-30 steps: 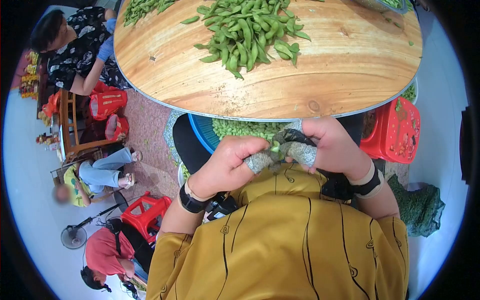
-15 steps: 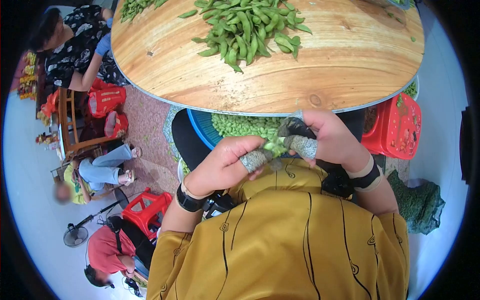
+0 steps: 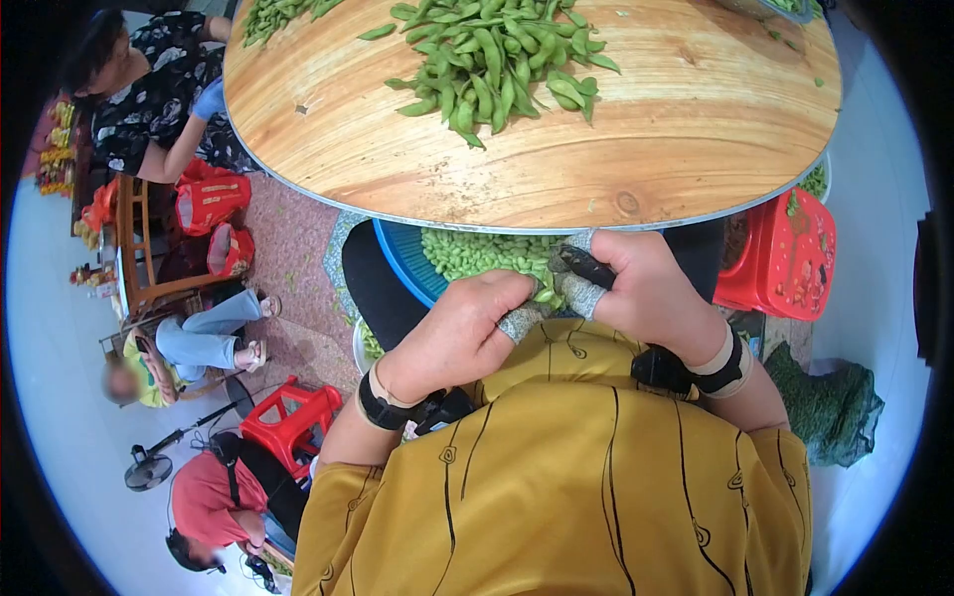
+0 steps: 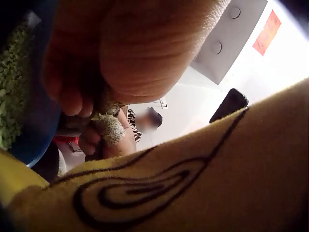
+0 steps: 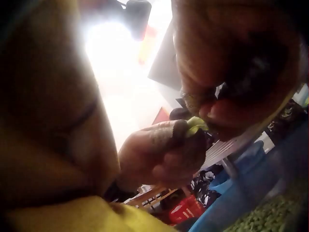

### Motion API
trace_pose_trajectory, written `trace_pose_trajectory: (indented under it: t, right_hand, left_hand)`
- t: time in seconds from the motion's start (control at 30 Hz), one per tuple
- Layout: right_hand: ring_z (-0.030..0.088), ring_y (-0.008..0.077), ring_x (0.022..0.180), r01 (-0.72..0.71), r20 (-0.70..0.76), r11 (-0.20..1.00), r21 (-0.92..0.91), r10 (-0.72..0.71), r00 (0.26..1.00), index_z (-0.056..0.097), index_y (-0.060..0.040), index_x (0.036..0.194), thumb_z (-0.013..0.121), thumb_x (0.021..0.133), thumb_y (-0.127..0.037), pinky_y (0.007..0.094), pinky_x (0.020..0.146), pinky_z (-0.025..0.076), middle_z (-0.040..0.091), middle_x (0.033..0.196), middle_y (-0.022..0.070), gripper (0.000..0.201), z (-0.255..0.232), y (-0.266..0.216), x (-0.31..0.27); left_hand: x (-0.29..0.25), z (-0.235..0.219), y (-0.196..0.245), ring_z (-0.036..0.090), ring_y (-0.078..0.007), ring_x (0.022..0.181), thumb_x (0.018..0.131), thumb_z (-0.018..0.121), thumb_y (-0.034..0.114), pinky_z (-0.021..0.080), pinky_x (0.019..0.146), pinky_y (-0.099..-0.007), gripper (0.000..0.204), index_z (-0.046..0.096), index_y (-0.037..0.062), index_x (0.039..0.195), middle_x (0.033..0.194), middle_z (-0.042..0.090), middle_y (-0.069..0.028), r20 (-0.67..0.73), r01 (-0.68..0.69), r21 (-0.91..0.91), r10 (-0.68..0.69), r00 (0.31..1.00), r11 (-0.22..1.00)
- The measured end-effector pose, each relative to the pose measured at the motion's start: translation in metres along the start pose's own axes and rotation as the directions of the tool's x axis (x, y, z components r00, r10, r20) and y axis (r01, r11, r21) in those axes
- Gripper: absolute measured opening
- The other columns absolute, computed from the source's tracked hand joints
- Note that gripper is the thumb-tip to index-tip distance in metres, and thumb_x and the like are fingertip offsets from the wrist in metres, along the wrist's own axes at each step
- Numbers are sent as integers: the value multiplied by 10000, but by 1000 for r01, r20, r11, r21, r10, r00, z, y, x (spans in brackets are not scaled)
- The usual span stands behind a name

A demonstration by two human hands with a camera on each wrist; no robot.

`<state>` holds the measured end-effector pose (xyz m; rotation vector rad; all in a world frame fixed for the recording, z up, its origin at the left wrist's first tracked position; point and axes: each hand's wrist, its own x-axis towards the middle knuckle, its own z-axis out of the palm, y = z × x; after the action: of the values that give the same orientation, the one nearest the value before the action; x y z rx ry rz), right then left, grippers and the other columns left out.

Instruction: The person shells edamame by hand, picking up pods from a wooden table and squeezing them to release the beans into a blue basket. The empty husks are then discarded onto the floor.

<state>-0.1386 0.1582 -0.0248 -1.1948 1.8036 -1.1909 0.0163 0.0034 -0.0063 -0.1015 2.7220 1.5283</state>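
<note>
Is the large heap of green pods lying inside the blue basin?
No, the green pods lie heaped on the wooden tabletop, while the blue basin holds loose shelled beans.

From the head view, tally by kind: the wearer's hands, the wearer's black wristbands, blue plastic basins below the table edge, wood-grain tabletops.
Wearer's left hand and right hand: 2
Black wristbands: 2
Blue plastic basin: 1
Brown wood-grain tabletop: 1
Total: 6

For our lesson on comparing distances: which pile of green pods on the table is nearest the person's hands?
The big central pile; the smaller-looking pile lies farther off, near the left edge of the table.
</note>
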Motion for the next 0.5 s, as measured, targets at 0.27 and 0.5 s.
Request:
trace_pose_trajectory:
  t: [0.27, 0.5]
  right_hand:
    - [544, 405, 651, 97, -67, 985, -141, -107, 992, 514, 4, 771, 630, 660, -69, 448, 575, 425, 528, 683, 206, 176, 7, 4, -4]
    - [547, 418, 646, 161, -120, 953, -258, -197, 973, 544, -4, 781, 618, 693, -60, 442, 580, 452, 547, 670, 177, 128, 7, -18, -8]
  left_hand:
    - [-4, 3, 4, 545, -412, 721, 732, 528, -7, 452, 631, -428, 133, 545, -19, 863, 739, 534, -202, 10, 110, -139, -109, 994, 984]
    - [-6, 3, 6, 578, -361, 635, 769, 590, 53, 451, 558, -370, 70, 602, 4, 817, 686, 556, -189, -240, 193, 125, -159, 958, 973]
